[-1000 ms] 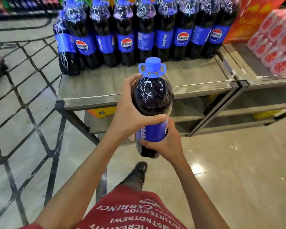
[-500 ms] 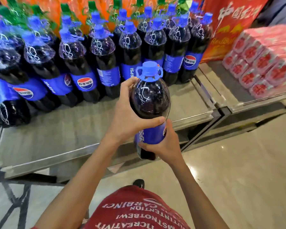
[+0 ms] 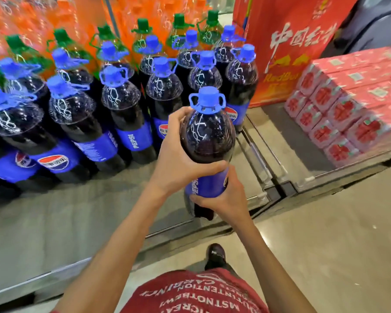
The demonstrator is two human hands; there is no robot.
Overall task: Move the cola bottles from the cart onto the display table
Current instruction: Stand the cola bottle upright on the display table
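You hold one cola bottle (image 3: pixel 207 141) in both hands; the cart is out of view. Your left hand (image 3: pixel 178 159) wraps the dark shoulder from the left, thumb laid across the front just above the blue label (image 3: pixel 210 184). Your right hand (image 3: pixel 228 199) curls round the lower body from the right and beneath, fingers across the label's bottom edge. Both grip the bottle, neither is free. The long axis runs close to upright, blue cap (image 3: pixel 207 99) on top and leaning a little away from you, base over the front right corner of the display table (image 3: pixel 54 222). The base looks clear of the tabletop, though you cannot be sure. The standing cola bottles (image 3: pixel 120 102) fill the back of the table, ahead and off to your left; the nearest stand just beyond the held bottle's shoulder, with the end bottle (image 3: pixel 242 75) at its right rear. Bare tabletop lies ahead-left of the base, between that row and the front rail. So the move likely runs forward and down, axis vertical. The right hand sits nearer the base and probably governs the set-down; the left steadies the top. Past the table's right edge is a second table (image 3: pixel 278 132) with pink cartons (image 3: pixel 348 114) and a red banner (image 3: pixel 291 48) behind. Green-capped orange bottles (image 3: pixel 142 26) stand at the back.
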